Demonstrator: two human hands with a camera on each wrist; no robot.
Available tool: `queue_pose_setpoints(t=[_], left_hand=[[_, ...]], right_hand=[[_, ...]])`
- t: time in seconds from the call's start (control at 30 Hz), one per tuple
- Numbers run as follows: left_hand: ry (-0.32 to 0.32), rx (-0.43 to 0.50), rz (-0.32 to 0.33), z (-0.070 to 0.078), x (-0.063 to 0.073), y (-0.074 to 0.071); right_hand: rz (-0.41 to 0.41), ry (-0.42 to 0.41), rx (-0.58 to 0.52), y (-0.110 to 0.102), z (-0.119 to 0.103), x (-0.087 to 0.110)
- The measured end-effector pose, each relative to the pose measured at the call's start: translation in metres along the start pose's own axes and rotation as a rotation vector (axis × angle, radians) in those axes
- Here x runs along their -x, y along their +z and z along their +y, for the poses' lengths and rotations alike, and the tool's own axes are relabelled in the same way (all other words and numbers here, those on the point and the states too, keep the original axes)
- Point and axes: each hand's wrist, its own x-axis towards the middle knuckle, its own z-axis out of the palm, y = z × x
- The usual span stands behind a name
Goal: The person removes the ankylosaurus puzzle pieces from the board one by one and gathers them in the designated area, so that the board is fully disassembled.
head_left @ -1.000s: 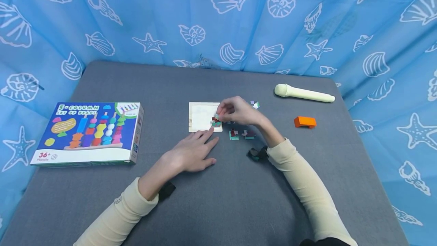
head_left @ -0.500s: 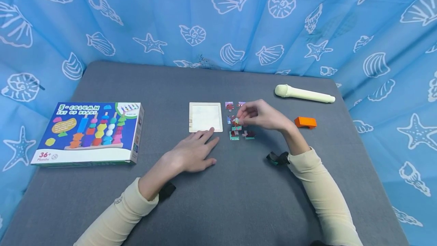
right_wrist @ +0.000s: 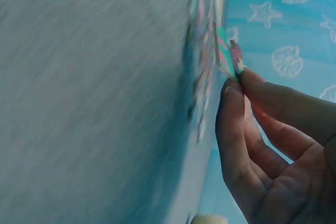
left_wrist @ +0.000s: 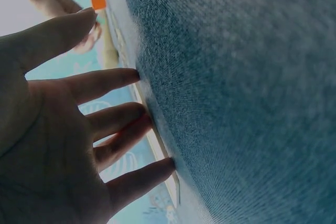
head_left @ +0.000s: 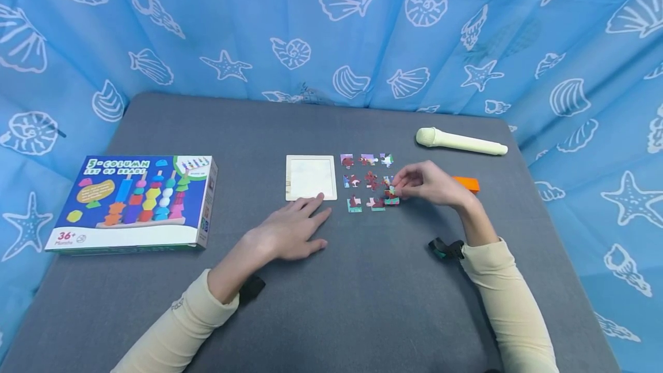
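Between thumb and index finger, my right hand (head_left: 427,184) pinches a jigsaw puzzle piece (right_wrist: 226,51) with green and pink print. It hovers at the right side of several loose puzzle pieces (head_left: 371,180) spread in rows on the table. My left hand (head_left: 290,229) lies with fingers spread, its fingertips right at the near edge of a shallow square wooden puzzle tray (head_left: 288,180). In the left wrist view the straight fingers (left_wrist: 118,116) reach to the tray's rim. The tray shows a bare pale base.
To the left lies a bead-set box (head_left: 129,200). A pale microphone-shaped object (head_left: 461,141) is at the back right. An orange arch block (head_left: 468,183) sits just behind the right hand. Blue shell-print cloth (head_left: 331,27) hangs behind the grey table (head_left: 352,304).
My right hand has carried the puzzle piece rightward, from over the tray's right edge to the right side of the loose pieces. The left hand has stayed put.
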Motion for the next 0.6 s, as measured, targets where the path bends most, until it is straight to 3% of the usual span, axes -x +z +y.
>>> queue_pose_setpoints(t=[0.27,0.6], left_hand=[[-0.005,0.011,-0.013,-0.001,-0.001,0.0],[0.036,0.034,-0.023,-0.008,0.004,0.0]], right_hand=[[-0.018,0.065,0.005,-0.005,0.015,0.007],[0.01,0.069,0.08,-0.002,0.012,0.008]])
